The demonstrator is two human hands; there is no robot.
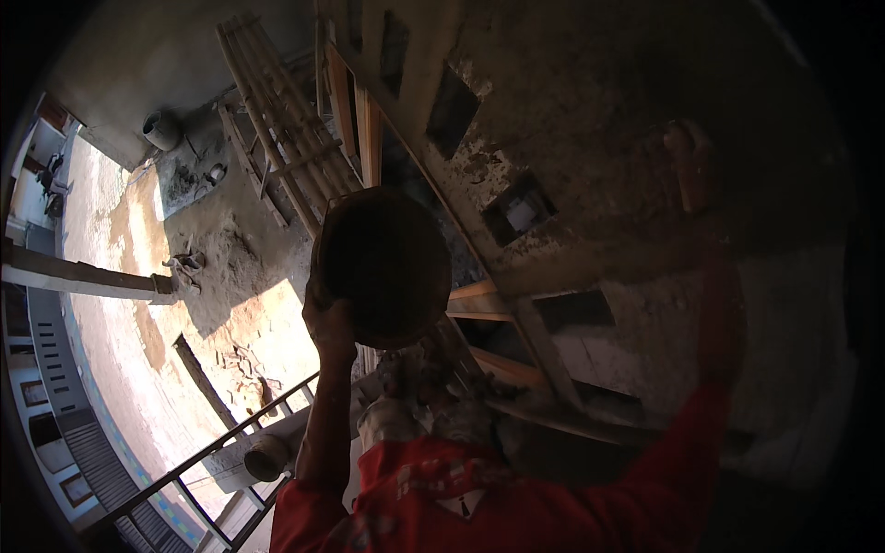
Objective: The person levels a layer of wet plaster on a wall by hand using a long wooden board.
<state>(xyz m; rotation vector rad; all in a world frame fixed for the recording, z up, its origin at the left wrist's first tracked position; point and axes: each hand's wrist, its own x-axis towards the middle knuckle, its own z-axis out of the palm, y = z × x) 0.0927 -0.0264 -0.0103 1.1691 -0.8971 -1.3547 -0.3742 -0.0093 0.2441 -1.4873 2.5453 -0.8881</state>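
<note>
My left hand (330,324) grips the rim of a dark round bucket (385,267), holding it up in front of me. The inside of the bucket is too dark to make out. My right arm, in a red sleeve, stretches up and to the right. At its end my right hand (687,152) is closed, close to the dim grey plastered wall (590,230). Whatever it holds is lost in shadow. Rough patches surround the small square openings (519,208) in that wall.
Bamboo poles lashed together (281,115) lean at the upper left. Far below lie a sand heap (221,263) and a bucket (161,131). A metal railing (212,468) crosses the lower left, with another bucket (267,458) near it. Wooden frames (369,138) stand beside the wall.
</note>
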